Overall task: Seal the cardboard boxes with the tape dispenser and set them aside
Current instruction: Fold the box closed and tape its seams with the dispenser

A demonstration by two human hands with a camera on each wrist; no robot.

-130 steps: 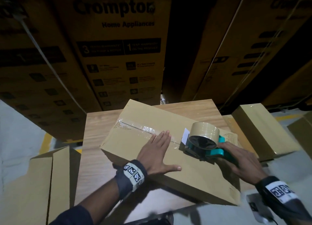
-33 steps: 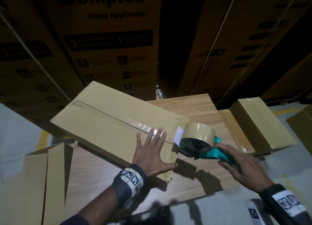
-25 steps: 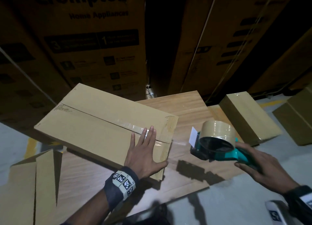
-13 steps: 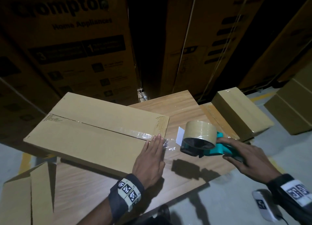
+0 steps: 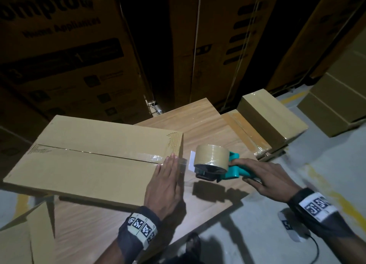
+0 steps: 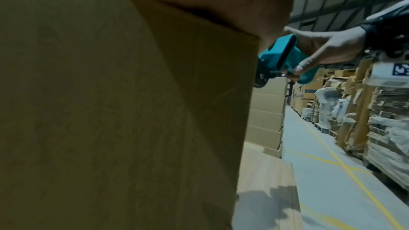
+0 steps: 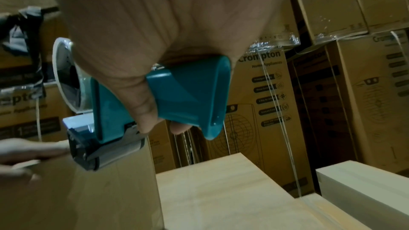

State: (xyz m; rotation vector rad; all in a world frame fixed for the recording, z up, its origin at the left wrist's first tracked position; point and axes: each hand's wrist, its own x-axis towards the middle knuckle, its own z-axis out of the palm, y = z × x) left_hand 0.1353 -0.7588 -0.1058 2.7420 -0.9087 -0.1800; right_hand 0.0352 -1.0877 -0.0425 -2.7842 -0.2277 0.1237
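1. A wooden table (image 5: 200, 125) is sitting at the centre of the head view, on a grey floor (image 5: 297, 184) with yellow lines; tall printed cartons (image 5: 65, 51) are filling the upper part of the frame.
2. A flat cardboard box (image 5: 89, 160) is lying at centre left, overhanging the table's left edge, with clear tape shining along its middle seam.
3. The left hand (image 5: 164, 184) is lying flat, fingers straight, on the box's right end.
4. The right hand (image 5: 269, 178) is gripping the teal tape dispenser (image 5: 213, 164), right of the box.
5. Sealed boxes (image 5: 271, 117) are resting at the right.
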